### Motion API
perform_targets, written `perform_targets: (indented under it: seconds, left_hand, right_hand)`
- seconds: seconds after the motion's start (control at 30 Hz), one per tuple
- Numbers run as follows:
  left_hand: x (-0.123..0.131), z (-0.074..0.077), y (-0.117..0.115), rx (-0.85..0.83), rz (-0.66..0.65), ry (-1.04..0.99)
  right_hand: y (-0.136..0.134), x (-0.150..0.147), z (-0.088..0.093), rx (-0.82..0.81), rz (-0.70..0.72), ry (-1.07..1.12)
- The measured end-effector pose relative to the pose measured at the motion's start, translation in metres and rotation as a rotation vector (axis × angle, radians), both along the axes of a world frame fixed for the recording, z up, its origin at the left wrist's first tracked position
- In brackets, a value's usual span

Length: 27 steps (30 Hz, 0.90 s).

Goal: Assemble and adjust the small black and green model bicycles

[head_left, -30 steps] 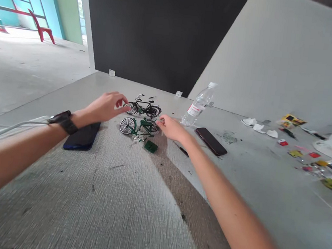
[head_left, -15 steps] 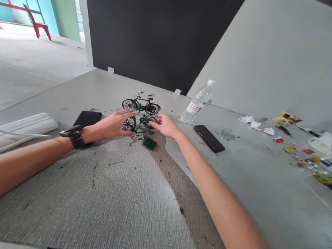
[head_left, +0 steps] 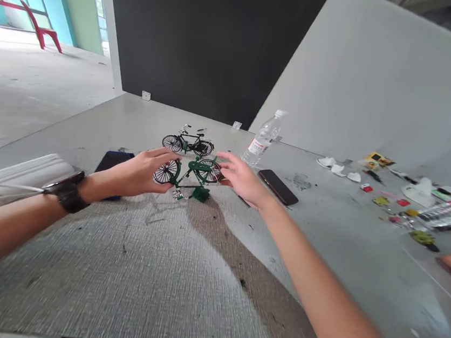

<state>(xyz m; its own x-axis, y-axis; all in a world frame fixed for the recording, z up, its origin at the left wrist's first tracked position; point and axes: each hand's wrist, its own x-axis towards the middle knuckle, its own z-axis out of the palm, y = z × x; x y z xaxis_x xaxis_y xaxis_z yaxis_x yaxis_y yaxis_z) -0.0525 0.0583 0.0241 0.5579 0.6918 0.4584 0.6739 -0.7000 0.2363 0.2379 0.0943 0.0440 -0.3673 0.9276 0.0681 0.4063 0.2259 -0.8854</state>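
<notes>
A small green model bicycle [head_left: 189,173] is held upright between my two hands above a grey textured mat [head_left: 149,269]. My left hand [head_left: 141,172], with a black watch on its wrist, grips the front wheel end. My right hand [head_left: 242,179] is at the rear wheel, fingers partly spread against it. A small green part [head_left: 199,193] and tiny loose metal bits lie on the mat just below the bicycle. A black model bicycle [head_left: 188,143] stands behind it on the floor.
A dark phone [head_left: 113,162] lies left of my left hand, another phone [head_left: 277,187] right of my right hand. A plastic water bottle [head_left: 262,138] stands behind. Small coloured parts and packets [head_left: 403,203] are scattered at right. A white padded strip [head_left: 8,177] lies at left.
Both hands closed in on the green bicycle and lifted it upright off the mat, bringing it slightly nearer. My left hand came back from the black bicycle.
</notes>
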Motion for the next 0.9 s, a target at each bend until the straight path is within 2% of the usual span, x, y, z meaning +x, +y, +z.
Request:
perform_targets:
  seconds: [0.13,0.27,0.57,0.73,0.9]
  left_hand:
    - [0.000,0.009,-0.018,-0.059,0.029,-0.026]
    - [0.000,0.008,-0.026,-0.123,0.038,-0.081]
    - [-0.002,-0.003,-0.031,-0.302,0.035,-0.204]
    - [-0.002,-0.002,-0.033,-0.307,0.049,-0.204]
    - [-0.002,0.004,-0.036,-0.297,0.024,-0.156]
  right_hand:
    - [-0.023,0.013,0.002,-0.037,0.101,0.082]
    - [-0.034,0.021,-0.003,-0.018,0.209,0.087]
    - [-0.051,0.011,-0.020,0.415,0.039,-0.255]
    - [-0.054,0.011,-0.024,0.502,0.041,-0.372]
    - [-0.055,0.008,-0.024,0.577,0.058,-0.295]
